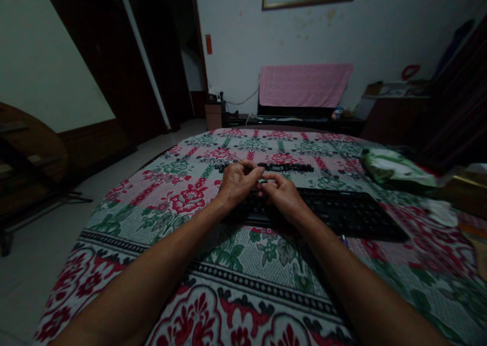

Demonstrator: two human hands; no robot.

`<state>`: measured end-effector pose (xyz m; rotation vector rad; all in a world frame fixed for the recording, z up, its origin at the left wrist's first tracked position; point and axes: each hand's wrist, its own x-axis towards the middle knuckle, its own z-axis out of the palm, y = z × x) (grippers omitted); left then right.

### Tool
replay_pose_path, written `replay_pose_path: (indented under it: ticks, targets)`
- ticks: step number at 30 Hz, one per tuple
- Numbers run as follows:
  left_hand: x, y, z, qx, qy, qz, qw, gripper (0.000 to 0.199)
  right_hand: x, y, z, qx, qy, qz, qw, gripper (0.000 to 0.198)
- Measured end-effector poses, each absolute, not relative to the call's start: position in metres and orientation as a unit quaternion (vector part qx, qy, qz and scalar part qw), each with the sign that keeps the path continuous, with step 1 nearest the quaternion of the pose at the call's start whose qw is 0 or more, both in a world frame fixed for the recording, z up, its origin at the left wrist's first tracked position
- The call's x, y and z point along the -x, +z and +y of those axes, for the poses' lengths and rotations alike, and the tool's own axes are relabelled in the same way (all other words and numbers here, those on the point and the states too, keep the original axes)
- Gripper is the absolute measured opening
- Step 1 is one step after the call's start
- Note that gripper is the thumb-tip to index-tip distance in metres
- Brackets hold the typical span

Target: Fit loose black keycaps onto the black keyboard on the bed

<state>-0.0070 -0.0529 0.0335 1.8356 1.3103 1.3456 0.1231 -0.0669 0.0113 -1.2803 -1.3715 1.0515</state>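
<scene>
A black keyboard point(350, 213) lies on the flowered tablecloth point(228, 252), partly covered by my hands. My left hand point(239, 182) is above its left part, thumb and fingers pinched together. Close beside it, my right hand point(280, 195) is also closed, its fingertips almost meeting those of the left. Whatever is between the fingertips is too small and dark to make out. Just beyond the hands stretches a row of small loose black pieces that look like keycaps point(297, 167); my left hand hides part of this row.
To the right lie a green and white plastic package point(395, 167), a crumpled white tissue point(441, 212) and a brownish box point(466, 186). Past the table's far edge, a pink cloth point(304, 84) hangs over a screen on a low cabinet. A round wooden tabletop point(32, 153) leans at the left.
</scene>
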Motion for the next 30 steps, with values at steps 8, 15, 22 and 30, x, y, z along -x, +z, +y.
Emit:
replay_pose_path:
  ticks: [8,15,22,30]
  targets:
    - [0.024,0.04,-0.051,-0.741,0.408,0.526,0.083,0.017,-0.128,0.014,-0.066,0.531,0.439,-0.519,0.506,0.016]
    - [0.021,0.037,-0.055,-0.821,0.242,0.517,0.024,0.031,-0.127,0.013,-0.065,0.516,0.472,-0.502,0.508,0.015]
    - [0.015,0.032,-0.062,-0.852,0.193,0.481,-0.075,0.031,-0.126,0.011,-0.064,0.523,0.474,-0.504,0.498,0.015]
    - [0.011,0.03,-0.062,-0.844,0.193,0.495,-0.076,0.024,-0.127,0.004,-0.062,0.505,0.451,-0.557,0.482,0.022]
